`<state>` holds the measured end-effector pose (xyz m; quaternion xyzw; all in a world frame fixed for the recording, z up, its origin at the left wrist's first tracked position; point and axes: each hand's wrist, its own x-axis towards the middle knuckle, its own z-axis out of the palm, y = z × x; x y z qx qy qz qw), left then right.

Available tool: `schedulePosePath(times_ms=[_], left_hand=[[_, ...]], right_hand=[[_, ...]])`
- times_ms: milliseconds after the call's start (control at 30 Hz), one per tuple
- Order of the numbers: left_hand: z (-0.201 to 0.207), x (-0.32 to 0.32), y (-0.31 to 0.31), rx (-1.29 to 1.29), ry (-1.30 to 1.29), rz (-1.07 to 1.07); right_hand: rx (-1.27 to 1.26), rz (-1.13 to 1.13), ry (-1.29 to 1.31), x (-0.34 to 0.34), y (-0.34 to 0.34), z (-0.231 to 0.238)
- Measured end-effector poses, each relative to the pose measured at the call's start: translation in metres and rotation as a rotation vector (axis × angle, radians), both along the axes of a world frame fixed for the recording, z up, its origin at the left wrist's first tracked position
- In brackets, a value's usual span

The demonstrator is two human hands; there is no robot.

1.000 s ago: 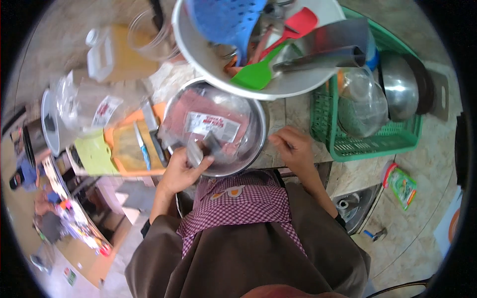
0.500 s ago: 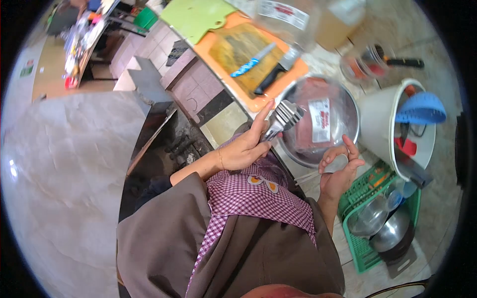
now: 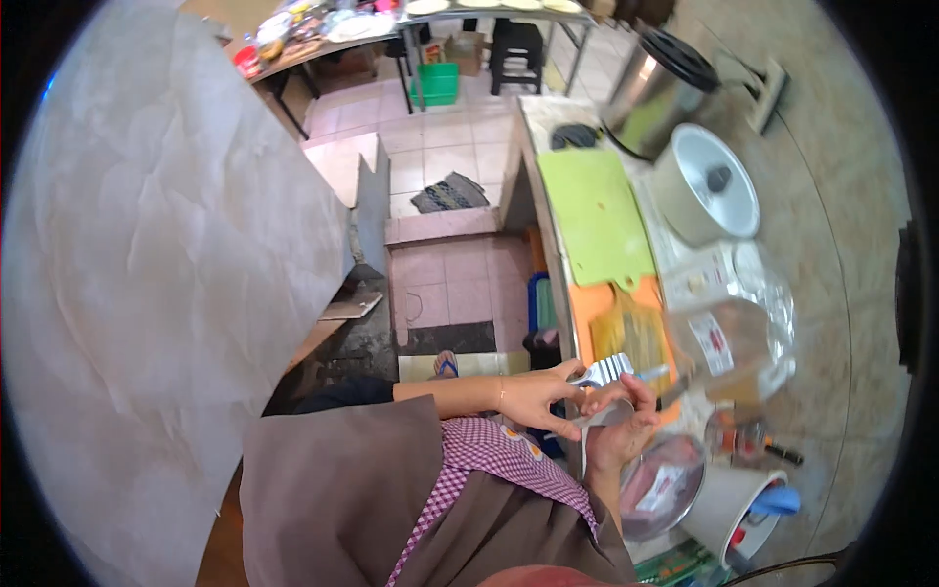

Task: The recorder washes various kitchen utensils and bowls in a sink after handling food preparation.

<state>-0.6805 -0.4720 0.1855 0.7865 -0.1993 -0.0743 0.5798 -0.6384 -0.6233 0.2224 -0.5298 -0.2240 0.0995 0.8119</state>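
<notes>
My left hand (image 3: 540, 399) is closed around a bundle of metal forks (image 3: 610, 369), tines pointing away over the orange cutting board (image 3: 584, 311). Close beside it, my right hand (image 3: 622, 438) has its fingers curled about a small, pale, round-edged piece (image 3: 610, 415) that looks like a lid or shallow cup. The two hands nearly meet, and the fingers partly hide both items. Just beyond the right hand is a steel bowl (image 3: 702, 479) with a wrapped pinkish package (image 3: 665, 472) in it.
On the counter at the right lie a green cutting board (image 3: 595, 215), a worn yellowish board (image 3: 626, 328), a large clear plastic container (image 3: 748, 347) and a white pot (image 3: 675, 201). A white bucket (image 3: 719, 499) of utensils stands nearer. A grey sheet-like surface (image 3: 166, 293) fills the left.
My view has swung toward the far end of the counter. My hands have come together, the forks now beside the right hand and its pale round piece.
</notes>
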Motion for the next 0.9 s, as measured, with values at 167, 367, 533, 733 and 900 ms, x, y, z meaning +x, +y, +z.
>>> schedulePosePath(times_ms=[167,367,533,733,900], left_hand=[[0.015,0.005,0.12,-0.042,0.119,0.13],[-0.001,-0.004,0.22,0.17,-0.014,0.405],[0.008,0.004,0.27,0.171,0.144,0.517],[-0.002,0.051,0.326,0.223,0.088,0.587],[-0.017,0.094,0.368,0.185,0.077,0.809]], right_hand=[[0.009,0.135,-0.111,0.026,0.133,0.007],[-0.185,0.349,-0.292,0.056,0.24,0.002],[-0.263,0.438,-0.26,0.092,0.292,-0.004],[-0.334,0.474,-0.143,0.151,0.361,-0.016],[-0.266,0.567,0.008,0.206,0.434,-0.027]])
